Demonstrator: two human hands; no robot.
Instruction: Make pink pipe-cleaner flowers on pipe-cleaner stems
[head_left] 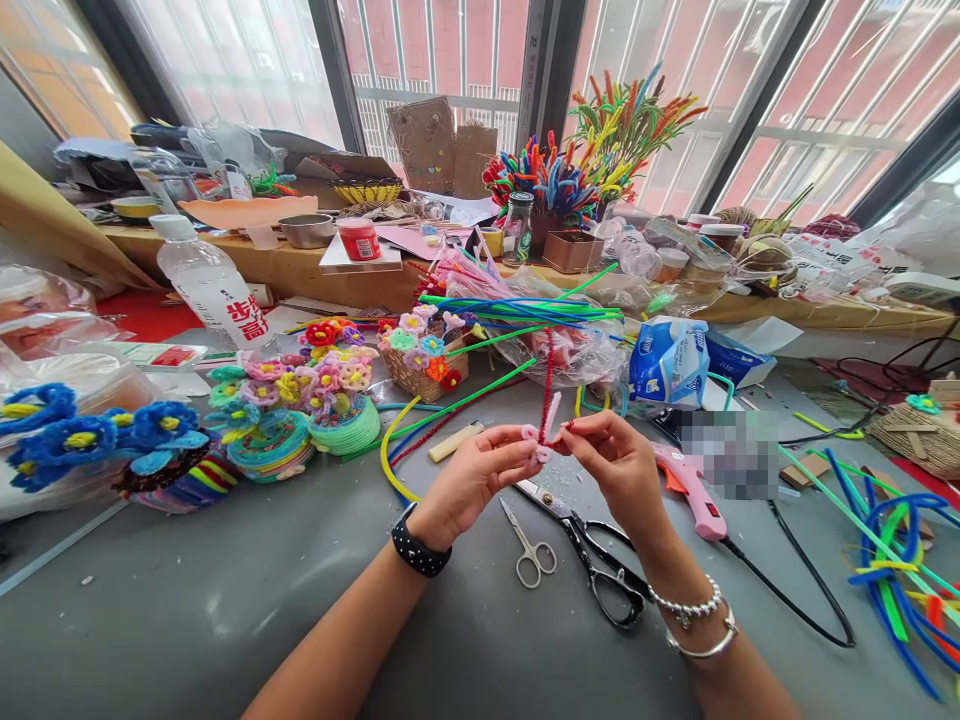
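My left hand (487, 465) pinches a pale pink pipe-cleaner flower (537, 440) of small loops, held above the table. A red pipe cleaner (548, 375) stands up from the flower, and its lower end runs across to my right hand (606, 450). The thumb and finger of that hand are closed on this red end. Under the hands lie large black-handled scissors (585, 540) and small silver scissors (531, 550). A pink glue gun (694, 490) rests to the right of my right hand, its black cord trailing forward.
At left, pipe-cleaner flower pots (270, 440) stand near a water bottle (210, 285). Green and blue pipe cleaners (517, 310) lie on plastic bags behind the hands. A blue tissue pack (667, 360) sits at back right. A tangled pipe-cleaner bundle (892, 560) lies far right.
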